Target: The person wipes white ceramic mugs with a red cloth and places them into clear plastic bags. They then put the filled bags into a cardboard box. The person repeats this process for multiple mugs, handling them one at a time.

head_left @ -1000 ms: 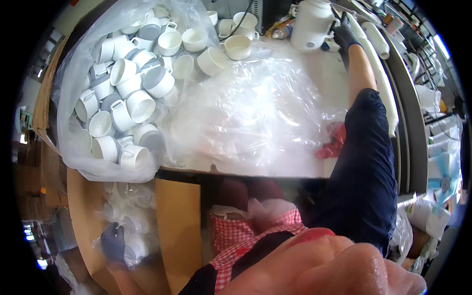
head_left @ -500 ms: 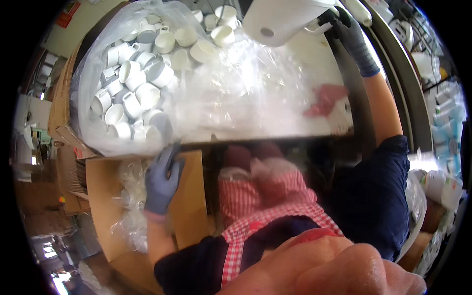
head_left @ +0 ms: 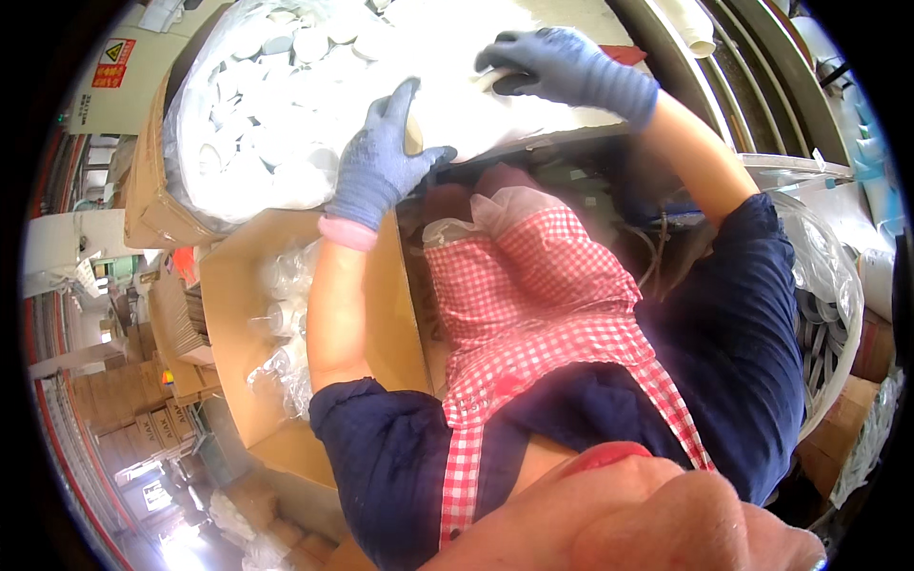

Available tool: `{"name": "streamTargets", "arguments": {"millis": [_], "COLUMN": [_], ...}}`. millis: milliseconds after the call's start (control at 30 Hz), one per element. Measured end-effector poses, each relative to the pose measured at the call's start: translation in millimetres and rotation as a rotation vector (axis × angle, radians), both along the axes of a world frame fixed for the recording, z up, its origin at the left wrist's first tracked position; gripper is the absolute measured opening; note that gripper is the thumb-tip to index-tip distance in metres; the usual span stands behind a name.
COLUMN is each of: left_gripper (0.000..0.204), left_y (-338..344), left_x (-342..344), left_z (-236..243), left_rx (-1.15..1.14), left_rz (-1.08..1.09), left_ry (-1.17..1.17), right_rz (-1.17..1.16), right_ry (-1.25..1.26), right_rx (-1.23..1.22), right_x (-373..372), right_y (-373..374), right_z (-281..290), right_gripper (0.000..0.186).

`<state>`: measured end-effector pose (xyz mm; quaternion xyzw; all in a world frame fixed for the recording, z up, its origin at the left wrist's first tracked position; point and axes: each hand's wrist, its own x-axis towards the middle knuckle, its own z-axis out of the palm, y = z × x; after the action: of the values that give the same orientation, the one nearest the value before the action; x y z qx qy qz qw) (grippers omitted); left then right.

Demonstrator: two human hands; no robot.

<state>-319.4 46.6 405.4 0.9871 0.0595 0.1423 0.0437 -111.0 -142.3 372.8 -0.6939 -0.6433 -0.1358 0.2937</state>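
My left hand (head_left: 381,157), in a grey-blue glove, has its thumb and fingers spread beside a pale, overexposed surface near the bench's front edge. My right hand (head_left: 566,71), in a matching glove, is closed on the pale handle (head_left: 490,81) of what appears to be the white jug (head_left: 452,86), whose body is washed out by glare and hard to outline. Left of both hands, many white cups (head_left: 309,48) with grey parts lie piled in a clear plastic bag (head_left: 190,143). A red cloth (head_left: 624,54) shows behind my right wrist.
An open cardboard box (head_left: 233,333) with plastic-wrapped items (head_left: 286,366) stands below the bench at left, under another carton (head_left: 148,205). Metal rails (head_left: 776,95) run along the right. A loop of clear plastic (head_left: 824,266) hangs by my right arm. Stacked cartons (head_left: 129,419) stand farther left.
My right hand has brought the white jug from the back right toward the front middle. My left hand has risen from the lower box to the bench's edge beside it.
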Motion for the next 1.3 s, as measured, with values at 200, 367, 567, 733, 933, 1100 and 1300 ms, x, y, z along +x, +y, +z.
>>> {"name": "streamTargets", "arguments": {"millis": [200, 367, 567, 733, 933, 1100, 1300], "left_gripper": [0.079, 0.070, 0.070, 0.077, 0.074, 0.073, 0.086], "left_y": [36.2, 27.5, 20.8, 7.4, 15.6, 26.7, 2.6], "left_x": [-45.4, -49.4, -39.0, -30.2, -35.0, -40.5, -31.7], "left_z": [-78.3, -111.0, -138.2, -136.8, -135.5, -145.3, -105.8], "left_rx": [-0.371, -1.258, -1.189, -1.423, -1.277, -1.036, -0.258], "left_rz": [0.155, 0.217, 0.102, -0.014, 0.152, 0.155, -0.018], "left_ry": [-0.166, -0.230, -0.294, -0.341, -0.257, -0.279, -0.315], "right_rz": [-0.771, -0.610, -0.289, 0.020, -0.389, -0.141, -0.028], "right_ry": [-0.111, 0.187, 0.446, 0.064, 0.164, 0.321, 1.309], "right_rx": [0.109, 0.076, 0.614, 0.368, 0.466, 0.457, 0.727], "right_x": [156.3, 176.5, 0.0, -89.1, -35.8, -29.0, 47.2], "right_y": [-20.1, -45.5, -14.8, 40.9, 35.4, 32.6, 33.8], "right_z": [-135.1, -230.7, -113.8, -112.1, -135.4, -139.7, -173.1], "right_gripper": [0.080, 0.056, 0.045, 0.050, 0.047, 0.049, 0.046]}}
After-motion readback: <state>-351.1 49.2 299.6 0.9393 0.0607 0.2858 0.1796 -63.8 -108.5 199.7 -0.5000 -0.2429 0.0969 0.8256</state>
